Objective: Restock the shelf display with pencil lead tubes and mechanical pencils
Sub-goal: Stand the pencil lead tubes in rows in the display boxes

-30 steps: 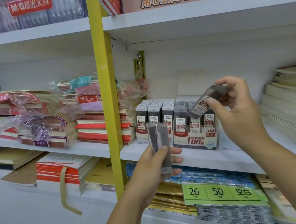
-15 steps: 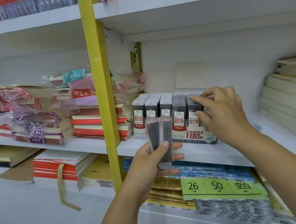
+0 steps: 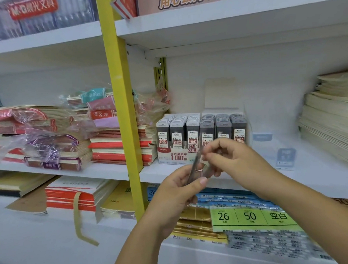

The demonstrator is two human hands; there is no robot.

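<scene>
A display box (image 3: 176, 156) of dark pencil lead tubes (image 3: 222, 124) stands on the middle shelf, its rows filled with several tubes labelled 0.5 and 0.7. In front of it my left hand (image 3: 177, 195) grips a few loose lead tubes (image 3: 196, 167), blurred by motion. My right hand (image 3: 230, 158) has come down to them and pinches the top of one tube between thumb and fingers. No mechanical pencils show in this view.
A yellow upright post (image 3: 122, 106) divides the shelving. Wrapped stacks of notebooks (image 3: 52, 138) lie left of the box, cream paper stacks (image 3: 332, 118) right. Small blue tags (image 3: 285, 157) sit on the shelf (image 3: 295, 177). Below lie green labelled packs (image 3: 251, 217) and red pads (image 3: 74, 196).
My right hand has left the display box, where it set a tube into the right row, and has dropped to the tubes held in my left hand. The camera tilted slightly.
</scene>
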